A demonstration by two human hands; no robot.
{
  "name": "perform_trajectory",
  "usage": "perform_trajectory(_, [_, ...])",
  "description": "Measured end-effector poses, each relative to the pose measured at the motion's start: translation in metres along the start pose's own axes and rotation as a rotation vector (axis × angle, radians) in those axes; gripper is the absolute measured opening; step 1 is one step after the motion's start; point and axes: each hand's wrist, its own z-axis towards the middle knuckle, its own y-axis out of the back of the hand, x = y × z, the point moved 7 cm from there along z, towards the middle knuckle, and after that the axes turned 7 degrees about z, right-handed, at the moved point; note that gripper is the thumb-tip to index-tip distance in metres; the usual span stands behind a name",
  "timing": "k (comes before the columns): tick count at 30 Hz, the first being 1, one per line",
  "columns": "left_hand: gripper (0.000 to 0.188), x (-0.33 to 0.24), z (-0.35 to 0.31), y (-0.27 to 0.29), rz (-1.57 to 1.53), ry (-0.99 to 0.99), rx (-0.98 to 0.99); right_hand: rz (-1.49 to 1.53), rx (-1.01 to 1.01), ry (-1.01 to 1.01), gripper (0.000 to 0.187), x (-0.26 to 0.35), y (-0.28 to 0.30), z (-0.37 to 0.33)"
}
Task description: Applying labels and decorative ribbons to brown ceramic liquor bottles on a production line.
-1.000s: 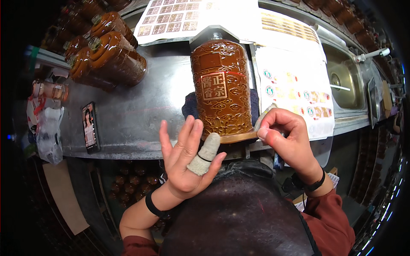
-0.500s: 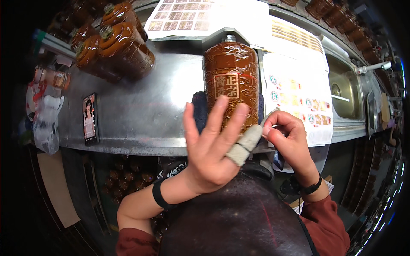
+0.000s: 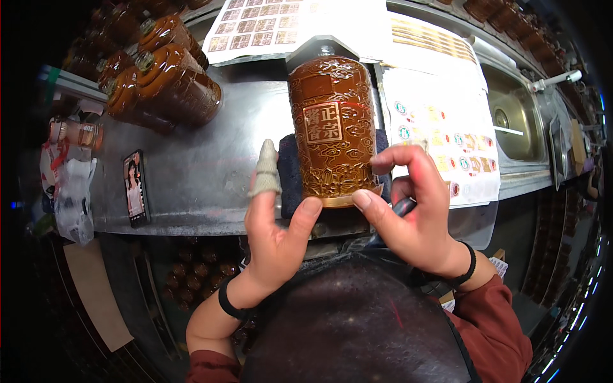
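A brown embossed bottle [image 3: 338, 156] lies on a dark cloth [image 3: 291, 182] in front of me, its neck away from me. A narrow gold strip [image 3: 337, 202] runs along its base. My left hand [image 3: 274, 233] has its fingers apart; the thumb tip touches the strip's left end, and a pale fabric finger sleeve [image 3: 266, 169] covers the raised index finger. At the base's right side, my right hand [image 3: 418, 207] presses its thumb near the strip and bends its index finger beside the bottle. A dark, shiny tool [image 3: 403, 206] sits in its curled fingers, mostly hidden.
Sticker sheets [image 3: 440, 89] lie right of the bottle and beyond it. Several brown bottles [image 3: 172, 89] stand back left. A phone [image 3: 135, 188] and a clear plastic bag [image 3: 75, 191] are at left. A sink [image 3: 511, 118] with a faucet [image 3: 555, 81] is at right.
My left hand has moved off the bottle's front to the left of its base and turned. My right thumb and index finger have come apart, with the thumb now at the base.
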Motion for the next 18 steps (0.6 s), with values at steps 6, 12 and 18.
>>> perform_trajectory(6, [0.086, 0.006, 0.006, -0.012, -0.054, 0.060, 0.126, 0.121, 0.061, -0.277, 0.045, -0.023, -0.004, -0.004])
perform_trajectory(12, [0.089, 0.006, 0.009, -0.012, -0.097, 0.082, 0.144, 0.129, 0.056, -0.262, 0.046, -0.026, -0.002, -0.004])
perform_trajectory(18, [0.091, 0.007, 0.010, -0.011, -0.086, 0.089, 0.153, 0.141, 0.084, -0.275, 0.050, -0.029, -0.004, -0.004])
